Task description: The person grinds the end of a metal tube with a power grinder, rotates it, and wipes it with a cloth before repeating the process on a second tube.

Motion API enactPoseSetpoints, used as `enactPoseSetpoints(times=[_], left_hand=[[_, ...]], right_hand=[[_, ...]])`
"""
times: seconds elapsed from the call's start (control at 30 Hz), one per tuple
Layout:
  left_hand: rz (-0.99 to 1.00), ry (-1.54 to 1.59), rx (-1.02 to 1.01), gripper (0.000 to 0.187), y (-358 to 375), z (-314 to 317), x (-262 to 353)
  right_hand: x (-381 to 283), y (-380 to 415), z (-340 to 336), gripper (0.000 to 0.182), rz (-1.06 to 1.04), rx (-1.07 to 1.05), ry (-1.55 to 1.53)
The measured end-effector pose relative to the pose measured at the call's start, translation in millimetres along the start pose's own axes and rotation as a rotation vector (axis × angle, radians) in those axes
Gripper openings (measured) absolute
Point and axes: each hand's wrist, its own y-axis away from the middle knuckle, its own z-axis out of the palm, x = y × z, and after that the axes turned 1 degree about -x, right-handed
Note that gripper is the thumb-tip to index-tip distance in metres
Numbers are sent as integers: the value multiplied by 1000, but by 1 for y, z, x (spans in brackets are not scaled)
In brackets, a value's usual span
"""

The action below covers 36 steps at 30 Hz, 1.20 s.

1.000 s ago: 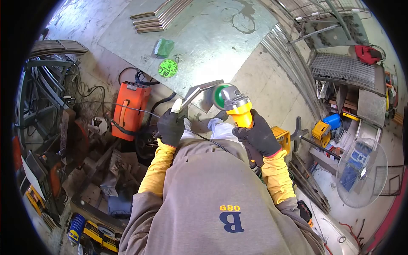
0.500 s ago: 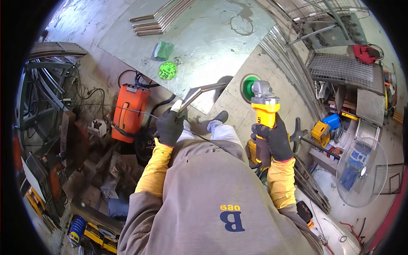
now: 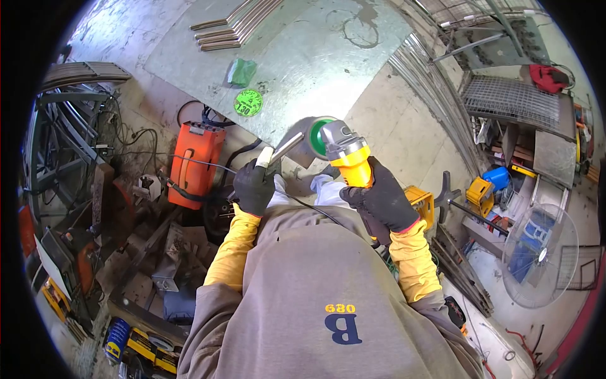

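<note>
My left hand point(image 3: 254, 186), in a black glove, is closed around the near end of a shiny metal tube point(image 3: 288, 145) that points away and to the right. My gloved right hand point(image 3: 388, 199) grips a yellow angle grinder point(image 3: 353, 165) by its body. The grinder's green disc point(image 3: 317, 138) is right at the tube's far end and overlaps it in this view. A dark cable point(image 3: 309, 207) runs across the front of my grey-brown top.
A metal sheet point(image 3: 303, 76) ahead bears several bent tubes point(image 3: 237, 35), a crumpled green piece point(image 3: 242, 72) and a round green label point(image 3: 248, 102). At left stands an orange machine point(image 3: 196, 158); at right, a fan point(image 3: 536, 259) and a wire-mesh rack point(image 3: 511, 101).
My right hand has swung the grinder left, bringing its disc from well right of the tube to the tube's far end. The left hand has shifted only slightly, still holding the tube.
</note>
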Motion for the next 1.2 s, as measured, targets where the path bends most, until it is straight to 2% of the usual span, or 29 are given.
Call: enactPoseSetpoints(times=[0.2,0.27,0.4,0.47,0.63,0.7,0.8,0.97,1.2], left_hand=[[-19,4,12,61,-1,-3,4],[-82,1,-70,43,-2,-9,9],[-105,12,-84,46,1,-8,7],[-106,32,-55,48,0,-8,9],[-81,12,-25,52,-3,-8,10],[-73,22,-29,55,-4,-8,11],[-102,65,-42,53,-6,-13,18],[-172,78,-65,50,-5,-14,20],[-179,69,-85,48,-4,-16,17]], right_hand=[[-9,-1,6,51,-7,-43,29],[4,-4,1,48,-27,7,8],[23,-12,-14,51,26,31,-133],[24,-15,-19,48,118,110,-147],[19,-14,-15,51,92,88,-162],[18,-15,-5,56,-56,19,-61],[13,-14,5,53,-127,-10,107],[24,-21,-3,53,-55,24,-20],[39,-20,-29,47,129,233,-213]])
